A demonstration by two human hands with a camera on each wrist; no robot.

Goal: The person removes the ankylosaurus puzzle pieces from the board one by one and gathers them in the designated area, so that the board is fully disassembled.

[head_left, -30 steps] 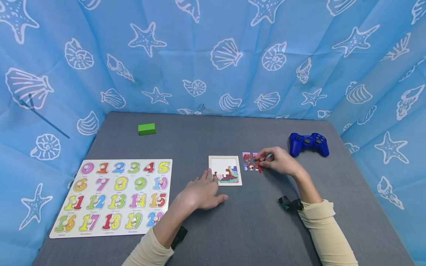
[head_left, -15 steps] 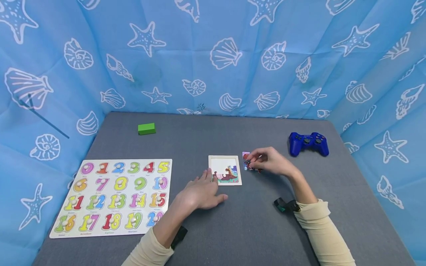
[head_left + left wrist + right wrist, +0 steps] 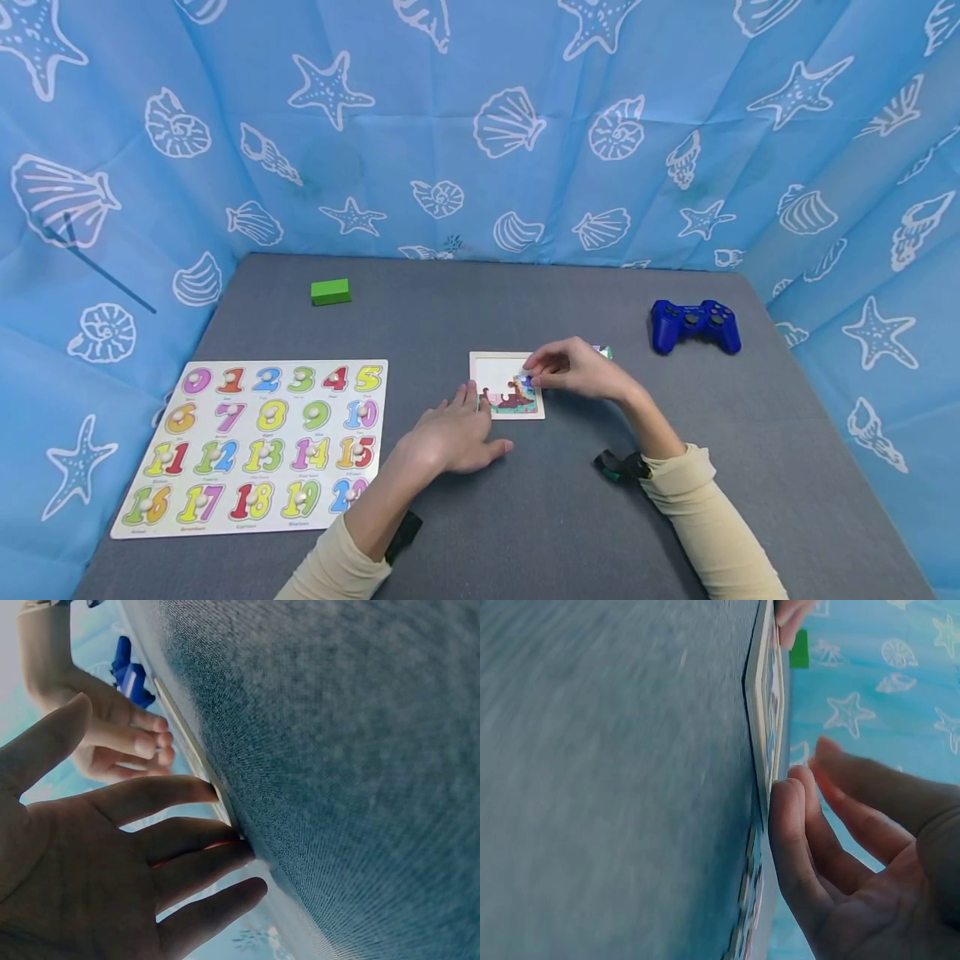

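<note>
A small square jigsaw tray [image 3: 495,356] with a pale wooden rim lies mid-table, its lower part filled with joined puzzle pieces [image 3: 517,402]. My left hand [image 3: 453,433] lies spread beside it, fingertips resting on the tray's left edge; in the left wrist view those fingers [image 3: 202,855] are nearly straight. Over the tray's right rim, my right hand [image 3: 581,371] has thumb and fingertips drawn together, pinching a small puzzle piece that the fingers largely hide. Loose puzzle pieces [image 3: 602,352] lie right of the tray, mostly covered by this hand; the right wrist view shows them in a row [image 3: 746,900].
A white number board [image 3: 255,450] with knobbed numerals lies at the left. Toward the back stand a green block [image 3: 331,292] on the left and a blue game controller [image 3: 695,326] on the right. A blue shell-patterned curtain [image 3: 450,125] encloses the table [image 3: 555,517].
From the loose pieces, my right hand has moved left and now hovers over the tray's right side. The left hand stays where it was on the tray's edge.
</note>
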